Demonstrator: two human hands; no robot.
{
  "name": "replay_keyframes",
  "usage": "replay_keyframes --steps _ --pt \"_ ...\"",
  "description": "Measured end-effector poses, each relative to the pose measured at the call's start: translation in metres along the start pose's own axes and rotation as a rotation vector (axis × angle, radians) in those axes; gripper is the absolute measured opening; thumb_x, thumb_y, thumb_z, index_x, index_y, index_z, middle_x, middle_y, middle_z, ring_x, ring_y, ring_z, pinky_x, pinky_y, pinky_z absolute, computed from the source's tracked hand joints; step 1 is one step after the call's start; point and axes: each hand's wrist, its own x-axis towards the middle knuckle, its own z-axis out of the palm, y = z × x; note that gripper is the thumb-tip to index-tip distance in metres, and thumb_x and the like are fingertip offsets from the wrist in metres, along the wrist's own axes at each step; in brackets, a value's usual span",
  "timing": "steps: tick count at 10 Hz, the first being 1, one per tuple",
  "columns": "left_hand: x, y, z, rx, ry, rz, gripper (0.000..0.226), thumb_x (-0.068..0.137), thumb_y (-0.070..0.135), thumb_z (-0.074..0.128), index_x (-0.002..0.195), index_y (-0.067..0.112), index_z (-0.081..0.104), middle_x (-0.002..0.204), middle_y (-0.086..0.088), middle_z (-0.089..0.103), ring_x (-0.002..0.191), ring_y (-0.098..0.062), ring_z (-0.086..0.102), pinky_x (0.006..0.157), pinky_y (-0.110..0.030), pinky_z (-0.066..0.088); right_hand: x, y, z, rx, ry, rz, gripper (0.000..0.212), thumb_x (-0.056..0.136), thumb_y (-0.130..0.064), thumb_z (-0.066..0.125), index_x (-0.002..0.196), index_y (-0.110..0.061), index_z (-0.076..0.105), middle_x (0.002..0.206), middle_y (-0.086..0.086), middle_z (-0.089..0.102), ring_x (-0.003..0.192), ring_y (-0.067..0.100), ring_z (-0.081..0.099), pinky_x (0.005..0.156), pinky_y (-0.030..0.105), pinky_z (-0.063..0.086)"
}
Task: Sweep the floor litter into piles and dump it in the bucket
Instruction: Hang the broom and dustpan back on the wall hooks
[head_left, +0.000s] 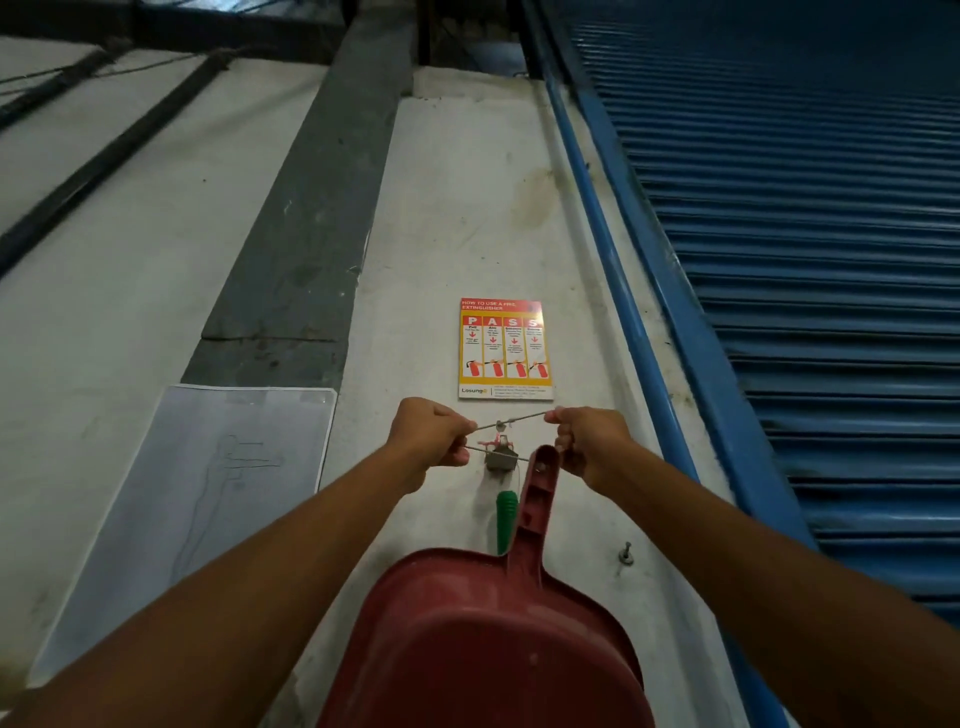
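A red plastic dustpan (483, 639) hangs against the white wall, its handle (537, 499) pointing up toward a small metal wall hook (501, 457). A green handle (506, 519) shows behind the dustpan handle. My left hand (428, 436) and my right hand (589, 441) are both raised to the hook. Each pinches one end of a thin string loop (511, 420) stretched between them over the hook. The loop passes by the hole at the handle's top. No bucket or floor litter is in view.
A fire extinguisher instruction poster (505, 349) is fixed to the wall just above the hook. A laminated paper sheet (208, 514) hangs at the left. A blue roller shutter (810, 260) fills the right side. A nail (626, 553) sticks out right of the dustpan.
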Motion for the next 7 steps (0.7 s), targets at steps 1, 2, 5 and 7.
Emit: replay_keyframes --steps 1,2,5,7 --pt "0.017 -0.005 0.003 0.214 0.060 0.116 0.009 0.090 0.006 0.071 0.094 -0.003 0.072 0.076 -0.014 0.067 0.056 -0.020 0.066 0.055 -0.025 0.057 0.022 0.006 0.007 -0.036 0.012 0.021 0.014 0.098 -0.002 0.056 0.095 0.003 0.070 0.057 0.005 0.049 0.049 0.013 0.048 0.045 0.024 0.050" --pt "0.028 -0.012 0.014 0.359 0.095 0.153 0.008 0.093 0.009 0.069 0.091 0.001 0.069 0.082 -0.013 0.068 0.067 -0.024 0.070 0.065 -0.032 0.061 0.038 0.018 0.012 -0.067 0.045 0.054 0.015 0.096 0.003 0.054 0.091 0.003 0.068 0.055 0.006 0.050 0.049 0.013 0.050 0.045 0.024 0.052" --pt "0.002 -0.073 0.028 0.234 0.076 0.040 0.010 0.097 0.012 0.063 0.089 0.006 0.066 0.077 -0.011 0.069 0.052 -0.015 0.064 0.044 -0.020 0.046 0.027 0.083 -0.003 -0.273 -0.039 0.127 0.025 0.100 -0.014 0.055 0.089 0.004 0.068 0.049 0.004 0.044 0.044 0.014 0.039 0.046 0.023 0.039" --pt "-0.018 -0.071 0.032 0.077 -0.026 -0.044 0.016 0.094 0.001 0.062 0.080 0.007 0.060 0.083 -0.021 0.070 0.056 -0.023 0.062 0.049 -0.027 0.048 -0.004 0.086 0.007 -0.584 0.014 -0.085 0.026 0.100 -0.016 0.059 0.080 -0.002 0.068 0.065 0.009 0.061 0.050 0.017 0.054 0.046 0.026 0.050"
